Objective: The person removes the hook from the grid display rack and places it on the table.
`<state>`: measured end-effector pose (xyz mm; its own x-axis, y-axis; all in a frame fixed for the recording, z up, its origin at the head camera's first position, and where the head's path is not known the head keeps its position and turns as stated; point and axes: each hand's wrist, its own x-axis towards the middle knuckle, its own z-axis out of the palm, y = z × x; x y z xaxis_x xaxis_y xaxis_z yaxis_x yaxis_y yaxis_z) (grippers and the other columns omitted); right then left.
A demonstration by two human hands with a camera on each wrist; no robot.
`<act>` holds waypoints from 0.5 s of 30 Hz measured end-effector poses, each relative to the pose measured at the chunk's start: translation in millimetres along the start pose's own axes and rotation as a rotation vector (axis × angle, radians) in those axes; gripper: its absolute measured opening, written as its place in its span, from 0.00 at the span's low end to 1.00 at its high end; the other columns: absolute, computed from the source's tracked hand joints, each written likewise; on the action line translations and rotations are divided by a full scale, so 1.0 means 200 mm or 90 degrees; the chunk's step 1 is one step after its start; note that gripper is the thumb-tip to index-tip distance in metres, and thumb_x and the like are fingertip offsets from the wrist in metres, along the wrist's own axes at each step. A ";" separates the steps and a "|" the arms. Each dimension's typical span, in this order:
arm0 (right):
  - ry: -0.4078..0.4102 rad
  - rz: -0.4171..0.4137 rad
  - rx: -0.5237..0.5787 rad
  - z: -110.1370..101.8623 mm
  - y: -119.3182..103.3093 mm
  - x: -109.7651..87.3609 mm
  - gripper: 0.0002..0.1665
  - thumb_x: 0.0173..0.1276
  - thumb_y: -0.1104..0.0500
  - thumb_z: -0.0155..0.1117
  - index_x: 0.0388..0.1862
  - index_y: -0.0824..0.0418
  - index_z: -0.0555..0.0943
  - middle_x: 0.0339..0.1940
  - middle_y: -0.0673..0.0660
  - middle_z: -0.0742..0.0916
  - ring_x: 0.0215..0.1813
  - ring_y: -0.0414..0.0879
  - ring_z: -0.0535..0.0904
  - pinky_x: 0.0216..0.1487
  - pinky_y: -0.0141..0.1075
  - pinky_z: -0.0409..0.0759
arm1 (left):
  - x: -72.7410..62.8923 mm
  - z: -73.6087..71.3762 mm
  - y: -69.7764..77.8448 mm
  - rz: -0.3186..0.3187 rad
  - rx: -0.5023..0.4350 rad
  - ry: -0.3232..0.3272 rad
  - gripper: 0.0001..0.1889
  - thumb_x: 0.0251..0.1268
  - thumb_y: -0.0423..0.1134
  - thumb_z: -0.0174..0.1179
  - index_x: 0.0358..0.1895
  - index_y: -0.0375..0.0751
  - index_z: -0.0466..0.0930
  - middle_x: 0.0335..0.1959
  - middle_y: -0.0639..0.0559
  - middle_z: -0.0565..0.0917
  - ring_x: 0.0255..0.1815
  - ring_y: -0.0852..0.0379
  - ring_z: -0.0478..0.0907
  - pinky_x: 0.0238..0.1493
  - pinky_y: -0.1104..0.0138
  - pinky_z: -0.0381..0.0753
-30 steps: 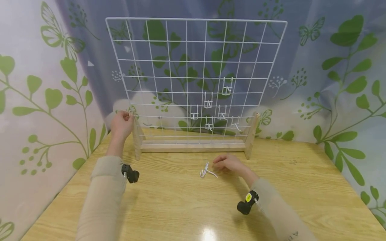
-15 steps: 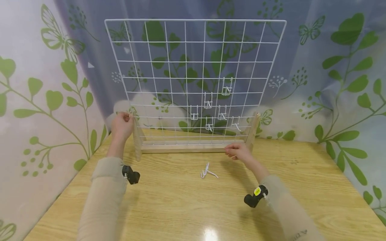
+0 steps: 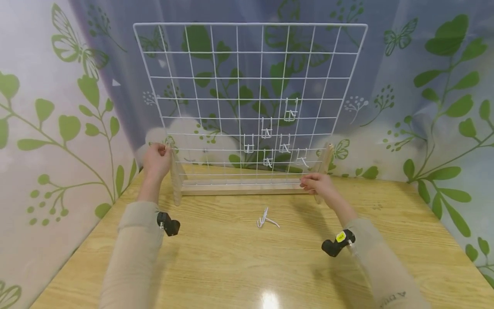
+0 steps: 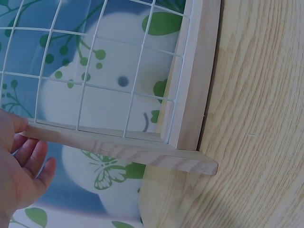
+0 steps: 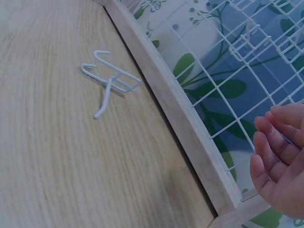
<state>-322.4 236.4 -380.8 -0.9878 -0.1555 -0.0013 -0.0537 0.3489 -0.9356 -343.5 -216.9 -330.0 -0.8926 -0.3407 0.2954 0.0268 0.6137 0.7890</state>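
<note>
A white wire grid panel [image 3: 239,78] stands upright in a wooden stand [image 3: 247,189]. My left hand [image 3: 156,163] pinches the upper end of the stand's left post [image 4: 123,149], its other fingers loosely bent below. Several white wire hooks hang on the grid's lower middle and right, among them the topmost hook [image 3: 290,110]. One loose white hook [image 3: 266,218] lies on the table in front of the stand, its prong pointing sideways. My right hand [image 3: 320,185] hovers before the stand's lower right corner with relaxed, bent fingers and nothing in them.
The wood-grain table [image 3: 224,257] extends under both arms. Behind the grid hangs a leaf-and-butterfly printed curtain [image 3: 405,86], which also runs along the left side. A small black camera sits on each wrist, such as the right wrist camera [image 3: 338,243].
My right hand has moved from beside the loose hook up and rightward to the stand's right corner. The left hand keeps its place at the left post.
</note>
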 end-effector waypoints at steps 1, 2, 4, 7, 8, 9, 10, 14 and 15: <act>0.007 0.001 0.000 -0.01 -0.01 0.00 0.24 0.70 0.59 0.54 0.55 0.79 0.70 0.31 0.48 0.84 0.35 0.41 0.79 0.42 0.37 0.78 | 0.00 0.00 0.00 0.001 0.000 0.004 0.16 0.68 0.38 0.48 0.49 0.27 0.70 0.41 0.36 0.74 0.43 0.42 0.70 0.47 0.55 0.69; 0.012 -0.001 0.001 -0.02 -0.02 0.00 0.25 0.70 0.58 0.54 0.56 0.78 0.70 0.31 0.47 0.84 0.35 0.40 0.79 0.42 0.36 0.78 | 0.00 0.00 0.00 0.000 -0.001 0.006 0.15 0.68 0.38 0.48 0.49 0.27 0.70 0.41 0.36 0.74 0.43 0.42 0.70 0.47 0.55 0.69; 0.024 -0.002 0.007 -0.04 -0.03 0.00 0.26 0.70 0.57 0.53 0.56 0.78 0.69 0.30 0.46 0.83 0.35 0.39 0.79 0.40 0.33 0.78 | 0.00 0.00 0.00 0.000 -0.002 0.006 0.16 0.68 0.38 0.48 0.49 0.26 0.70 0.41 0.36 0.74 0.43 0.42 0.71 0.47 0.55 0.69; 0.042 -0.002 0.017 -0.07 -0.05 0.01 0.27 0.71 0.56 0.52 0.58 0.77 0.68 0.29 0.45 0.82 0.34 0.36 0.78 0.37 0.28 0.77 | 0.00 0.00 0.00 0.000 -0.001 0.002 0.16 0.68 0.38 0.47 0.50 0.26 0.69 0.42 0.36 0.74 0.44 0.41 0.71 0.47 0.54 0.69; 0.047 -0.003 0.021 -0.08 -0.06 0.01 0.27 0.72 0.55 0.52 0.58 0.77 0.67 0.28 0.44 0.82 0.33 0.35 0.78 0.37 0.27 0.77 | 0.00 0.00 0.00 0.000 -0.002 -0.001 0.17 0.69 0.38 0.47 0.50 0.26 0.69 0.42 0.36 0.74 0.44 0.41 0.71 0.47 0.54 0.69; 0.053 -0.003 0.027 -0.09 -0.07 0.01 0.27 0.72 0.55 0.51 0.59 0.77 0.67 0.28 0.43 0.82 0.32 0.34 0.78 0.37 0.27 0.77 | 0.00 0.00 0.00 0.001 -0.001 -0.002 0.17 0.69 0.39 0.47 0.50 0.26 0.69 0.42 0.36 0.74 0.44 0.41 0.70 0.48 0.54 0.69; 0.057 -0.004 0.032 -0.09 -0.08 0.01 0.27 0.72 0.55 0.50 0.59 0.77 0.67 0.27 0.43 0.81 0.32 0.34 0.78 0.37 0.27 0.77 | 0.00 0.00 0.00 0.003 -0.001 -0.003 0.17 0.69 0.39 0.47 0.51 0.26 0.69 0.42 0.36 0.74 0.44 0.41 0.70 0.48 0.54 0.69; 0.070 -0.018 0.033 -0.11 -0.12 0.01 0.28 0.73 0.54 0.49 0.60 0.76 0.66 0.29 0.44 0.81 0.32 0.35 0.78 0.38 0.28 0.77 | 0.00 0.00 0.00 0.002 -0.007 -0.001 0.17 0.68 0.39 0.47 0.50 0.27 0.69 0.42 0.35 0.74 0.45 0.41 0.70 0.49 0.54 0.69; 0.071 -0.021 0.029 -0.12 -0.14 0.02 0.28 0.73 0.54 0.49 0.61 0.75 0.66 0.30 0.46 0.82 0.34 0.36 0.78 0.38 0.28 0.77 | 0.00 0.00 -0.01 0.001 -0.007 0.000 0.17 0.68 0.38 0.47 0.50 0.27 0.69 0.42 0.35 0.74 0.45 0.41 0.71 0.49 0.54 0.69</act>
<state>-327.8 247.6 -347.2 -0.9959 -0.0612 0.0671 -0.0826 0.3031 -0.9494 -344.0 -217.7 -330.7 -0.8924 -0.3395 0.2973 0.0341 0.6062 0.7946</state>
